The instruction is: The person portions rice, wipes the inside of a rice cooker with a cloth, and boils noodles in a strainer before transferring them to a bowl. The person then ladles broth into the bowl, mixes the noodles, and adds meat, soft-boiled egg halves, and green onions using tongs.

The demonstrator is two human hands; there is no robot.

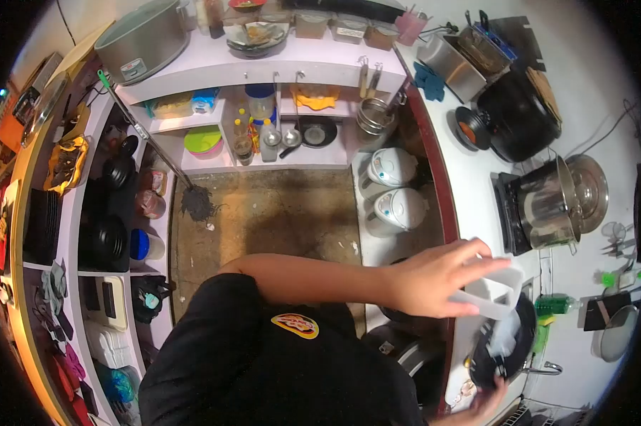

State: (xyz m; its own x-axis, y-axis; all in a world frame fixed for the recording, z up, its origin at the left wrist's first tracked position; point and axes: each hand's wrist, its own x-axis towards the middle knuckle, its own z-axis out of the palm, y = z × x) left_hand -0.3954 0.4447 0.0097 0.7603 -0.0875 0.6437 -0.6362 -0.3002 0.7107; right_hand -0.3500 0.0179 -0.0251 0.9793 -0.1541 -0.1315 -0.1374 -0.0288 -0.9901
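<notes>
My left hand [434, 277] reaches across to the right and grips a white plastic container [492, 297] by its side. The container is tilted above a black frying pan [523, 330]. Below it, something whitish and translucent [503, 337] shows in the pan; whether it is liquid or solid I cannot make out. My right hand [485, 408], low at the right, has its fingers round the pan's near end, where the handle is mostly hidden. A curved metal tap [546, 368] is just right of the pan.
A steel pot [547, 202] stands on a stove [511, 213] along the right counter. Two white lidded dispensers [395, 209] are below the counter edge. A green bottle [556, 305] lies beyond the pan. A mop [196, 202] leans at the left shelves.
</notes>
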